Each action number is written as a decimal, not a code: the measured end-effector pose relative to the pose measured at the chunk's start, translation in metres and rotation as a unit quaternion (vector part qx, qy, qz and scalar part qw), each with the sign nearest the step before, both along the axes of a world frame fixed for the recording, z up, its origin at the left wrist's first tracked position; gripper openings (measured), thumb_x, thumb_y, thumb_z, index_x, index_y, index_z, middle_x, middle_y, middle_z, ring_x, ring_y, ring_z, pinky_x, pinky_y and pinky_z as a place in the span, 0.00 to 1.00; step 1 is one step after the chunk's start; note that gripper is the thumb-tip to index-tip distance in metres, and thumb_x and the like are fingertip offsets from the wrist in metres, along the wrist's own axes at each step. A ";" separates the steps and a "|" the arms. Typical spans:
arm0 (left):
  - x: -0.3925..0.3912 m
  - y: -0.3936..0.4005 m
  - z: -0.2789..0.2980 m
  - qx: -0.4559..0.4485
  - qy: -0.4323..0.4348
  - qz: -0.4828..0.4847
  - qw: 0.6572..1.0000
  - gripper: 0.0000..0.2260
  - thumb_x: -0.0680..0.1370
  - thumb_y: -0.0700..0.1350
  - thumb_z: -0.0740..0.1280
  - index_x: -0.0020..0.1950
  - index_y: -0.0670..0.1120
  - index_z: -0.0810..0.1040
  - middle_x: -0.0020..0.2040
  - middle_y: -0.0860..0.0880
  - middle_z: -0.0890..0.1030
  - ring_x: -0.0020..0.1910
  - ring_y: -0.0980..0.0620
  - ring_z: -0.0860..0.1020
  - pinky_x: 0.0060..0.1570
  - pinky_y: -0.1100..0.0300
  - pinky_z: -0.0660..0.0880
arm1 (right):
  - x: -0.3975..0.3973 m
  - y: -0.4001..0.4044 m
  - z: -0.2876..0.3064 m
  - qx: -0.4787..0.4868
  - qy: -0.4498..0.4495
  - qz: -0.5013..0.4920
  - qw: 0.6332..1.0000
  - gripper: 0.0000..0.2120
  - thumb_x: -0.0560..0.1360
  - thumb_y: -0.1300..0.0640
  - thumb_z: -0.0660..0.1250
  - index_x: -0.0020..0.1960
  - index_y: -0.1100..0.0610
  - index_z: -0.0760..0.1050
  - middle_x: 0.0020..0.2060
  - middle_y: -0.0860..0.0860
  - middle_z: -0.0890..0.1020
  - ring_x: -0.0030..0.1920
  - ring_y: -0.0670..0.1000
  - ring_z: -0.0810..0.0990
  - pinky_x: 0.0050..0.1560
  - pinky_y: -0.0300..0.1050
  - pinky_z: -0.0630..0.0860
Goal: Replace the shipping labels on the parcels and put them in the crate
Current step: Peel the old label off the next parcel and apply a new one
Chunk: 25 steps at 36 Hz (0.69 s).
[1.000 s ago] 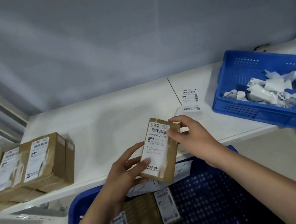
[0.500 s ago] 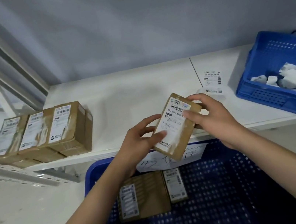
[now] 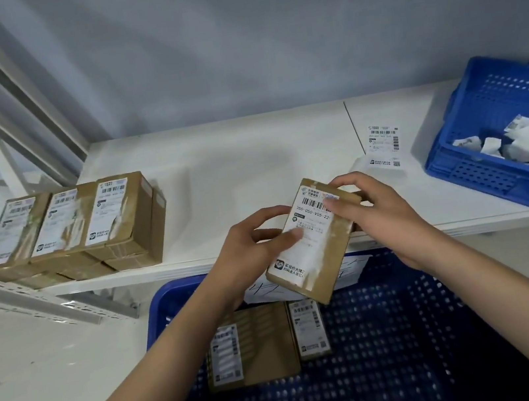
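I hold a small brown cardboard parcel (image 3: 333, 258) with a white shipping label tilted above the table's front edge. My left hand (image 3: 253, 247) grips its left side with the thumb pressed on the label. My right hand (image 3: 376, 213) holds the top right corner, fingers lying over the barcode. Below them stands a large blue crate (image 3: 398, 335) with two labelled parcels (image 3: 261, 343) lying flat inside. A loose shipping label (image 3: 383, 147) lies on the white table (image 3: 251, 167).
A stack of several labelled brown parcels (image 3: 87, 225) sits at the table's left end. A blue bin (image 3: 479, 166) with crumpled white label scraps stands on the right. A grey wall is behind, a metal shelf frame at far left.
My right fingers slid further over the top of the label, and the view shifted left and down. The parcel stays in both hands, slightly more tilted.
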State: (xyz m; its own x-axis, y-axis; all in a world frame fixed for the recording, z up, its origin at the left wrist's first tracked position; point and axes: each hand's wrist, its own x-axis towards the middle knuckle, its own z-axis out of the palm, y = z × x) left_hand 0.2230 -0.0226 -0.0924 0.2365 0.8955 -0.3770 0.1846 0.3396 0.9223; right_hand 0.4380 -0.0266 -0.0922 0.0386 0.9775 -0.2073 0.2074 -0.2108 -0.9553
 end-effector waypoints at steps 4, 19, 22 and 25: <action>0.002 0.000 0.000 0.016 0.002 0.006 1.000 0.15 0.74 0.47 0.78 0.58 0.60 0.84 0.53 0.48 0.86 0.48 0.52 0.86 0.45 0.56 0.83 | -0.003 -0.001 0.001 0.048 -0.022 0.007 0.999 0.10 0.77 0.51 0.72 0.55 0.38 0.78 0.53 0.45 0.81 0.51 0.41 0.81 0.51 0.39 0.79; 0.003 -0.001 0.000 0.061 0.034 0.002 0.998 0.17 0.71 0.49 0.80 0.59 0.58 0.84 0.52 0.51 0.85 0.47 0.53 0.86 0.47 0.50 0.85 | -0.006 -0.003 -0.001 0.120 0.001 0.001 0.993 0.11 0.75 0.62 0.74 0.55 0.50 0.83 0.51 0.45 0.86 0.54 0.44 0.83 0.54 0.51 0.82; 0.003 -0.001 -0.001 0.057 0.037 0.004 0.998 0.17 0.71 0.49 0.80 0.59 0.58 0.84 0.52 0.52 0.85 0.47 0.52 0.86 0.46 0.50 0.85 | -0.007 -0.004 -0.003 0.115 0.002 -0.003 0.993 0.11 0.75 0.62 0.74 0.55 0.49 0.83 0.51 0.44 0.86 0.54 0.44 0.83 0.55 0.52 0.83; 0.003 -0.002 -0.002 0.054 0.034 0.006 0.998 0.17 0.71 0.49 0.80 0.59 0.58 0.84 0.52 0.51 0.85 0.48 0.51 0.86 0.46 0.49 0.85 | -0.008 -0.004 -0.006 0.109 0.005 -0.008 0.994 0.11 0.75 0.61 0.74 0.55 0.49 0.83 0.51 0.44 0.86 0.54 0.44 0.83 0.55 0.53 0.82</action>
State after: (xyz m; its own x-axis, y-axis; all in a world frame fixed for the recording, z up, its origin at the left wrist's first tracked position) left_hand 0.2262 -0.0246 -0.0939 0.2031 0.9343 -0.2931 0.2456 0.2412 0.9389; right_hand 0.4304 -0.0303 -0.0978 0.0543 0.9985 0.0088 0.1963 -0.0020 -0.9805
